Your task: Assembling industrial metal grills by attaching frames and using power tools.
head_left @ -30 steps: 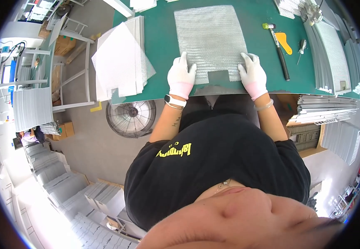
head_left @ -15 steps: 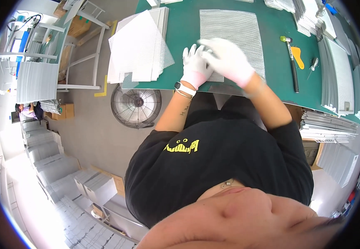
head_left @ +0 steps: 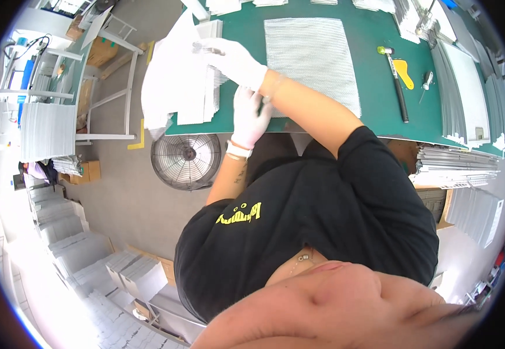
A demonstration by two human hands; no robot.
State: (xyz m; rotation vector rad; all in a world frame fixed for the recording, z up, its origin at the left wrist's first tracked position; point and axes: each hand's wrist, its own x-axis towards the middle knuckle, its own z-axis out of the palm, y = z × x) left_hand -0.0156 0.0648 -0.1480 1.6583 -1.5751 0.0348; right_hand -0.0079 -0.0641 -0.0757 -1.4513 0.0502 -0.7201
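Note:
My right hand [head_left: 235, 63], in a white glove, reaches left over a stack of pale sheets [head_left: 199, 113]. Its fingertips are pinched on a thin white mesh sheet [head_left: 168, 75], which looks bent and partly raised above the stack. Just below, near the table's front edge, my left hand [head_left: 249, 118] is gloved too, its fingers loosely apart with nothing in them. Part of it lies behind my right hand and wrist. Right of both hands, a grey mesh panel [head_left: 313, 67] rests flat on the green table [head_left: 374, 116].
To the right lie a hammer [head_left: 397, 84], a yellow scraper [head_left: 404, 74] and a screwdriver [head_left: 427, 80]. Stacked panels [head_left: 462, 93] line the table's right end. A round floor fan [head_left: 185, 161] stands below the front edge at left.
My right hand has moved left from the grey mesh panel to the white sheet, which has shifted and bent. My left hand has drawn back toward the table's front edge.

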